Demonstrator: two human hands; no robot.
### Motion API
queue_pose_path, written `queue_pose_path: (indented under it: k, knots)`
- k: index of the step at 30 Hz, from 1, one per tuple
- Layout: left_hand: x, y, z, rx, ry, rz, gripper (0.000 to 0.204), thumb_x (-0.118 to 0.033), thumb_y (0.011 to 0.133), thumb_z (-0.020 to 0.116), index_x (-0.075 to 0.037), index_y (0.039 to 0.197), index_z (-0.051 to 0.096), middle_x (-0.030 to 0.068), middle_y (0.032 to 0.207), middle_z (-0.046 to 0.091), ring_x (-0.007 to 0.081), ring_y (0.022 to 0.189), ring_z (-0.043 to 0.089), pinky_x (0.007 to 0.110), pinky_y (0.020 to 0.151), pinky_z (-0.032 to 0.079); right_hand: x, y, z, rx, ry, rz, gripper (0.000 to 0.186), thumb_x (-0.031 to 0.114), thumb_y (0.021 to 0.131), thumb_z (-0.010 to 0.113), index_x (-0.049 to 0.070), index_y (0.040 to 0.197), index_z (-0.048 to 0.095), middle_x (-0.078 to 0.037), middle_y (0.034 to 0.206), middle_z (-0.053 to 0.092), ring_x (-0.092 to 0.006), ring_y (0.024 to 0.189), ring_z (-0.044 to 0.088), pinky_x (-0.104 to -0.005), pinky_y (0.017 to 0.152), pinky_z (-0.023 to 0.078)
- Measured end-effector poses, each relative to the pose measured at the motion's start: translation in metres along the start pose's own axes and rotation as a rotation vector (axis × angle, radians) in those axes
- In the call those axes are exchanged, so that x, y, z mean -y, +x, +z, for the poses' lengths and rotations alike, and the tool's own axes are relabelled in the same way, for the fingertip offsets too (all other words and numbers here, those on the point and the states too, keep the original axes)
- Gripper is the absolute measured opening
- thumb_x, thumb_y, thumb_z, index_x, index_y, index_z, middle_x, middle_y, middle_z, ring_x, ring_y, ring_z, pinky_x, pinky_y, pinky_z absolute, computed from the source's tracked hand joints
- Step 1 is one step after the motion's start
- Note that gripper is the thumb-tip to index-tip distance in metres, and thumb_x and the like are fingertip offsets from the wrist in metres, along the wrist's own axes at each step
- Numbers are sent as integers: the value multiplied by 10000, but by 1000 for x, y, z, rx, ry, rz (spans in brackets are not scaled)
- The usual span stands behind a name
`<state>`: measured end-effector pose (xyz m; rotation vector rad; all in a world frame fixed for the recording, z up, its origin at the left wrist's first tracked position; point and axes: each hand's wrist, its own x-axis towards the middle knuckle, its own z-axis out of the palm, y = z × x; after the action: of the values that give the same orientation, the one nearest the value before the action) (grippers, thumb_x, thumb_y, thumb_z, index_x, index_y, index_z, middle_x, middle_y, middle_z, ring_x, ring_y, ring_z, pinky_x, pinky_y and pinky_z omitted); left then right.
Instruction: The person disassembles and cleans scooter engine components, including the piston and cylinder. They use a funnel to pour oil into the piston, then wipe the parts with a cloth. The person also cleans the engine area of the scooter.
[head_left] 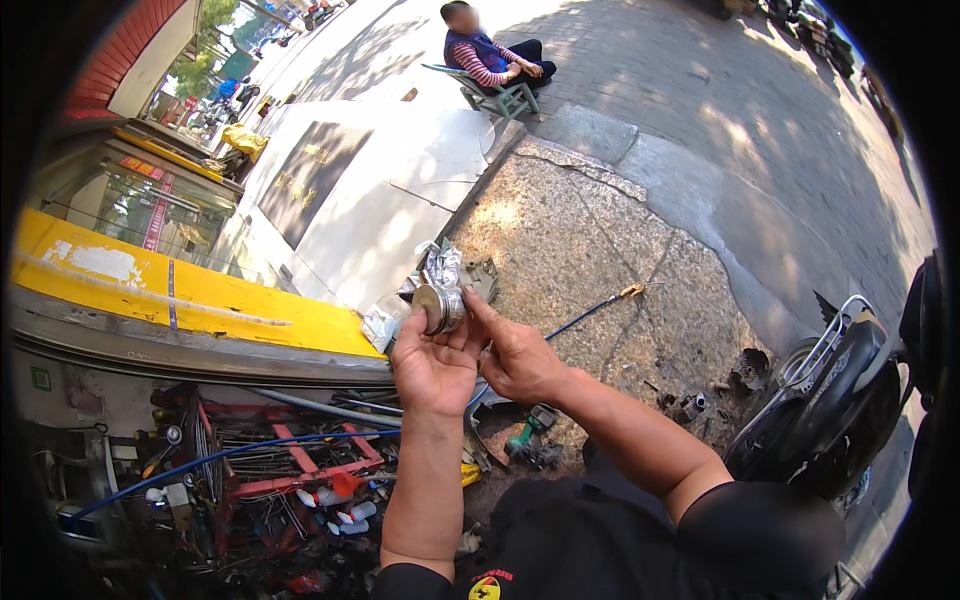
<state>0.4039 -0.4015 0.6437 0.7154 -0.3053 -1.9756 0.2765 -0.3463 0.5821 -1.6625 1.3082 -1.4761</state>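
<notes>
Head view: left hand (438, 372) palm up, fingers closed around a metal piston (441, 308), thumb on its left side. Piston sits up at the left fingertips, round flat face turned to the left, grooved side toward the right hand (522, 358). Right index finger is extended to the piston's right edge, other right fingers curled; can't tell whether they grip it too.

Just beyond the fingers: crumpled foil (438, 266). Left of them: yellow ledge (200, 300), its end near the left thumb. Right of the fingers: blue hose (580, 316) on the stone slab (590, 235), and further right a parked scooter (830, 400). Nearer the body than the fingers: green power tool (533, 428) below the right hand, red rack (300, 478) and white bottles (357, 513) lower left. Well beyond the fingers: person (485, 55) seated on a green chair (512, 103).
</notes>
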Motion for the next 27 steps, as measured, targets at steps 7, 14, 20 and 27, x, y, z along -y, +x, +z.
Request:
queue_pose_path:
  k: [7, 14, 20, 27]
  knots:
    - [27, 21, -7, -189, -14, 11, 276, -206, 953, 538, -6, 1128, 613, 166, 1091, 690, 316, 1035, 666, 485, 991, 504, -34, -11, 18, -152, -79, -16, 851, 68, 800, 614, 94, 1539, 194, -240, 1044, 635, -442, 875, 642, -486, 719, 535]
    - [62, 43, -18, -413, 54, 116, 265, -95, 930, 570, 13, 1172, 566, 145, 1167, 623, 299, 1105, 614, 459, 1027, 488, -66, -27, 39, -178, 116, 145, 931, 187, 823, 691, 76, 1548, 119, -276, 1232, 583, -446, 1070, 613, -451, 897, 504]
    - [79, 57, -31, -447, 192, 125, 291, -65, 915, 587, 22, 1191, 553, 145, 1170, 606, 301, 1116, 597, 453, 1044, 472, -83, -35, 51, -216, 305, 282, 960, 225, 817, 710, 82, 1551, 109, -252, 1338, 533, -399, 1211, 558, -408, 1015, 437]
    - [89, 68, -31, -425, 248, 74, 321, -66, 900, 626, 5, 1205, 554, 115, 1150, 614, 264, 1047, 607, 402, 958, 505, -91, -40, 40, -206, 404, 294, 1048, 185, 778, 772, 96, 1562, 81, -215, 1381, 504, -313, 1221, 556, -372, 1031, 420]
